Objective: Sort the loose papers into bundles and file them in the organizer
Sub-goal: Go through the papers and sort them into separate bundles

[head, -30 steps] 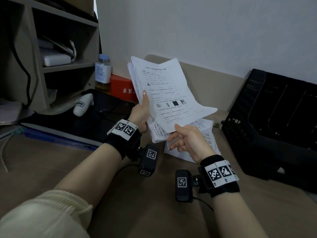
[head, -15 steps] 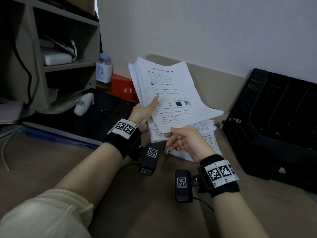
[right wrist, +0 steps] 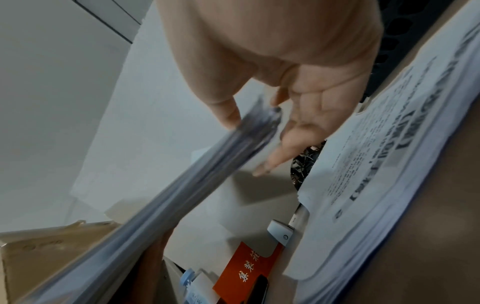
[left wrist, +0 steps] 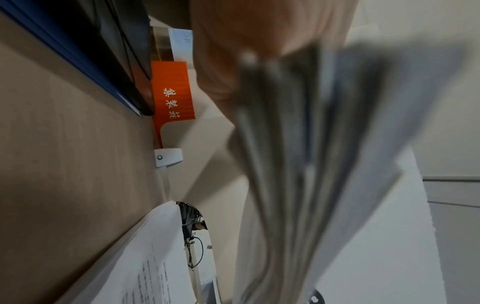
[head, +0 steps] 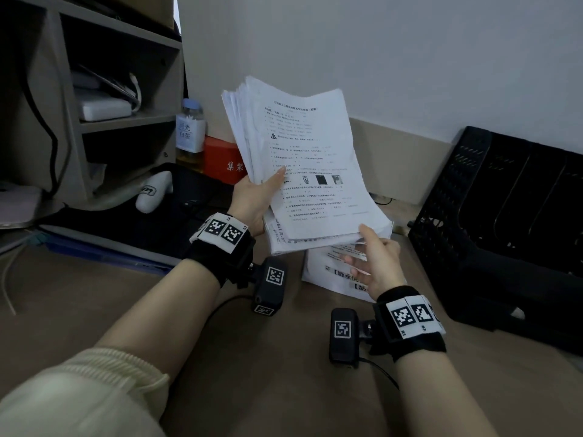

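Head view: my left hand (head: 252, 200) grips the paper bundle (head: 303, 165), lifted above the desk's (head: 268, 357) far edge; my right hand (head: 375, 263), fingers loosely spread, thumb touching its corner; organizer (head: 504, 216) at right.

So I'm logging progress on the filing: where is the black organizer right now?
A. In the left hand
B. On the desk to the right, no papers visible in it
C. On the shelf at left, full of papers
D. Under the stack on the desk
B: the organizer sits on the desk at right with its slots dark and no paper showing, while the left hand holds the bundle up.
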A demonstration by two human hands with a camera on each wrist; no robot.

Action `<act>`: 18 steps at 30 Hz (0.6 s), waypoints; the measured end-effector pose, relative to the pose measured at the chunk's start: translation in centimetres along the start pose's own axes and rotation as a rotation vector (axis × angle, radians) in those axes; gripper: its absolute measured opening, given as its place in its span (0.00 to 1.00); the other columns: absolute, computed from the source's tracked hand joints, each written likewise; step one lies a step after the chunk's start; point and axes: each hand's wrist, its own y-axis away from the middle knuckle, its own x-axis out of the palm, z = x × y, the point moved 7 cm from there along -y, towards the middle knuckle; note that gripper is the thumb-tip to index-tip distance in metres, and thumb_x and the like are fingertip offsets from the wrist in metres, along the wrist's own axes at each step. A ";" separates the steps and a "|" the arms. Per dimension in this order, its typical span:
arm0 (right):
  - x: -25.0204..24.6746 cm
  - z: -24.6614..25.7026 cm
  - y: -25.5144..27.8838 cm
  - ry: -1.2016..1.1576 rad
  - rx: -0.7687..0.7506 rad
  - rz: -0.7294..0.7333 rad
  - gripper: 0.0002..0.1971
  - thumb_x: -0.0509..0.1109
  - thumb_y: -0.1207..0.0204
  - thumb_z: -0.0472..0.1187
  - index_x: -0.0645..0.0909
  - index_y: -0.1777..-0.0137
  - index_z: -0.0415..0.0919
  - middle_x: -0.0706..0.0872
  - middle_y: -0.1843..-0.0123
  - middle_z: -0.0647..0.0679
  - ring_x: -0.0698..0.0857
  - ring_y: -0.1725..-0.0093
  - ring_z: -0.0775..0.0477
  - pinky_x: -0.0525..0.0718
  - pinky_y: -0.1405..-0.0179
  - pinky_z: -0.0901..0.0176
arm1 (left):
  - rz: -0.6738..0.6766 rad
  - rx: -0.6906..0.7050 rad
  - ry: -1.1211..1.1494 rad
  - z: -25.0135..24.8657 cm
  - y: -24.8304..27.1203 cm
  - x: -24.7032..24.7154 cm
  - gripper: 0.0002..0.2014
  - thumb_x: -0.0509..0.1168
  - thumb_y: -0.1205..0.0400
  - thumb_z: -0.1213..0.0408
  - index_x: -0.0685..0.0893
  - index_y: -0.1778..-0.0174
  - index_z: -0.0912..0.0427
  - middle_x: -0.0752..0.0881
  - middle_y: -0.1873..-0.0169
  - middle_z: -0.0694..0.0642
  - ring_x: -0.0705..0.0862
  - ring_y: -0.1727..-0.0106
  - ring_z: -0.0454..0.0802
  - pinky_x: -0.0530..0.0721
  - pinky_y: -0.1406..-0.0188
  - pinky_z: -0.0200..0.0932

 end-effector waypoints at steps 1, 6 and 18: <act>-0.2 -0.3 -0.2 -0.042 0.011 0.002 0.21 0.70 0.22 0.51 0.65 0.37 0.45 0.84 0.49 0.47 0.90 0.68 0.49 0.82 0.70 0.60 | 0.011 -0.013 0.014 -0.1 0.0 0.0 0.18 0.72 0.20 0.67 0.82 0.35 0.65 0.89 0.43 0.62 0.90 0.45 0.59 0.90 0.50 0.58; -0.1 -0.7 -1.1 -0.259 0.033 0.071 0.23 0.69 0.21 0.44 0.73 0.28 0.41 0.87 0.43 0.44 0.91 0.57 0.44 0.87 0.68 0.58 | 0.078 -0.043 -0.052 -0.3 -0.3 0.1 0.18 0.73 0.21 0.66 0.83 0.36 0.66 0.90 0.47 0.62 0.92 0.52 0.55 0.91 0.61 0.48; -0.9 1.8 -0.6 -0.122 -0.318 -0.059 0.15 0.66 0.21 0.28 0.80 0.53 0.52 0.88 0.52 0.54 0.86 0.54 0.54 0.84 0.56 0.63 | 0.074 0.078 -0.162 -0.4 -0.1 0.4 0.16 0.72 0.20 0.62 0.84 0.38 0.63 0.90 0.47 0.57 0.91 0.49 0.51 0.91 0.51 0.47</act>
